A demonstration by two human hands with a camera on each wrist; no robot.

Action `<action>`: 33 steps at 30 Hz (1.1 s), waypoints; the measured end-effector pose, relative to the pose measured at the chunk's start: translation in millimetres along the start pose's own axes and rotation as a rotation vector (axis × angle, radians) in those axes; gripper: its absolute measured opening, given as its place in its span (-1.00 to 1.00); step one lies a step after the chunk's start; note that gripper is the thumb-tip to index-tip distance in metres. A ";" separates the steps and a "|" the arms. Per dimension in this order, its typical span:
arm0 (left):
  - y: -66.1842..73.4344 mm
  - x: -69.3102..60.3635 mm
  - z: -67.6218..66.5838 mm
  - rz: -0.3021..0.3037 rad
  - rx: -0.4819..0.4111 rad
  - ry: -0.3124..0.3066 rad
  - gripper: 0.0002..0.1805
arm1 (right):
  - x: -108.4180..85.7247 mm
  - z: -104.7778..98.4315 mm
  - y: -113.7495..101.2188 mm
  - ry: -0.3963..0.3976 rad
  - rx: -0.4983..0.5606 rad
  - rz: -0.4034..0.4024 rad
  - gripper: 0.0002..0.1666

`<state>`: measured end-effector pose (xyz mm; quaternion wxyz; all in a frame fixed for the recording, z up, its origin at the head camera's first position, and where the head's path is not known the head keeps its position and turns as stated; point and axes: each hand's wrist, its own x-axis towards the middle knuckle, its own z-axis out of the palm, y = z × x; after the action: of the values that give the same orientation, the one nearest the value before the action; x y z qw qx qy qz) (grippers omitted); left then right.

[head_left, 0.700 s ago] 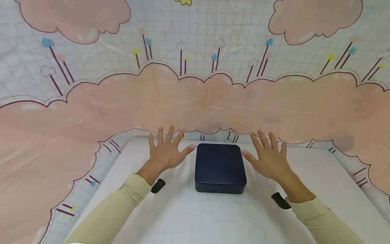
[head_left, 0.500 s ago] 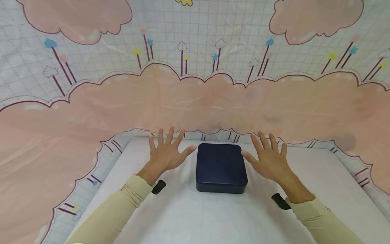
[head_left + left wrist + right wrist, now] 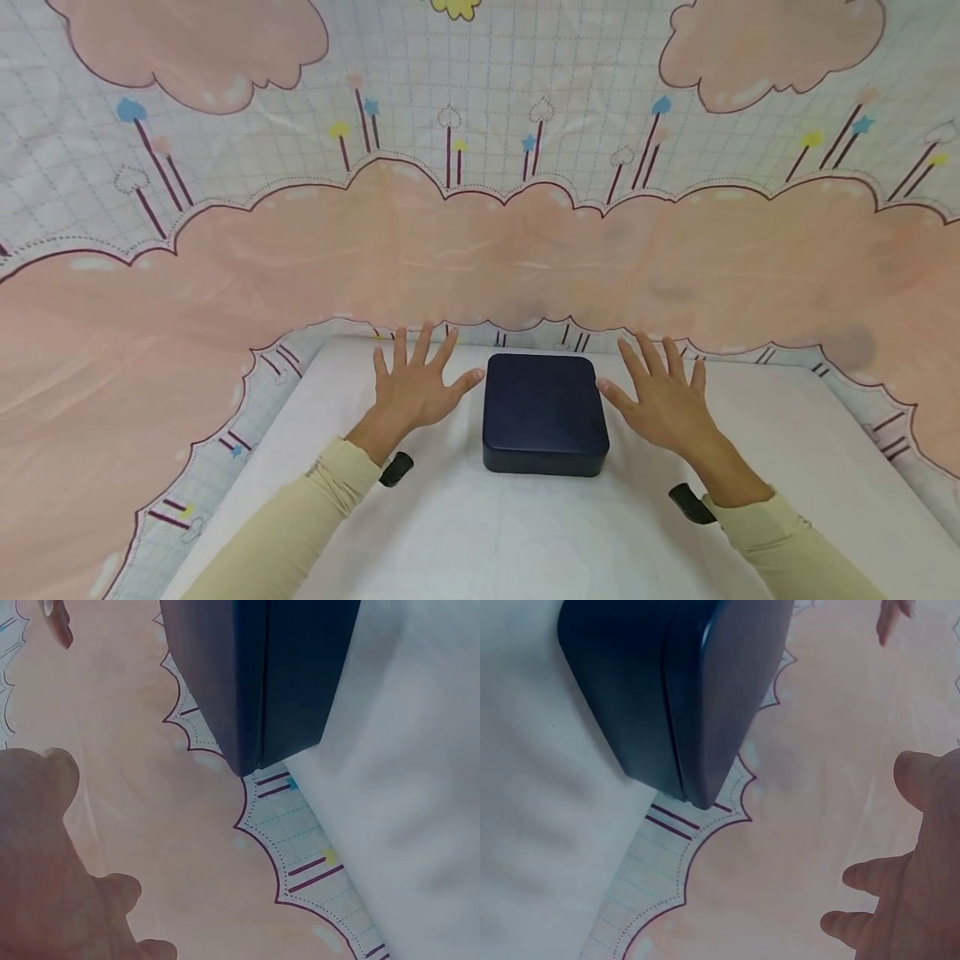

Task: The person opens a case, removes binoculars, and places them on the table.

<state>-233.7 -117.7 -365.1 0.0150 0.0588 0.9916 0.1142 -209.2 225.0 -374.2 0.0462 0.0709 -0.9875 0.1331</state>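
Between my two hands a dark blue square box (image 3: 544, 414) with rounded corners lies on the white table, its lid closed. To its left my left hand (image 3: 412, 392) hovers palm down with the fingers spread. My right hand (image 3: 666, 408) mirrors it on the other side, thumb near the box's upper right edge. Both hands hold nothing. In the left wrist view the box (image 3: 270, 667) shows a seam along its side, apart from my left hand (image 3: 45, 862). The right wrist view has the box (image 3: 675, 682) left of my right hand (image 3: 922, 870).
A white surface (image 3: 465, 533) spreads around the box. Behind it and at the sides hangs a printed cloth (image 3: 480, 250) with pink clouds and candle-like shapes. A small black device (image 3: 396, 469) sits under the left wrist, and another black device (image 3: 692, 503) under the right.
Both hands have come slightly lower in the head view, toward me, still spread. The box stays in its place.
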 end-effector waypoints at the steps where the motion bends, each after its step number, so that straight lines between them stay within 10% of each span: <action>1: -0.5 -0.3 0.7 -0.003 -0.001 0.001 -0.03 | -0.4 0.7 -0.4 0.001 0.007 -0.002 0.04; 33: -6.7 -6.9 31.9 -0.026 -0.058 0.003 -0.02 | -9.9 26.5 4.4 -0.018 0.062 0.005 0.01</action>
<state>-226.3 -117.9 -397.6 0.0167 0.0452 0.9886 0.1427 -202.0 223.4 -401.9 0.0350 0.0708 -0.9834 0.1631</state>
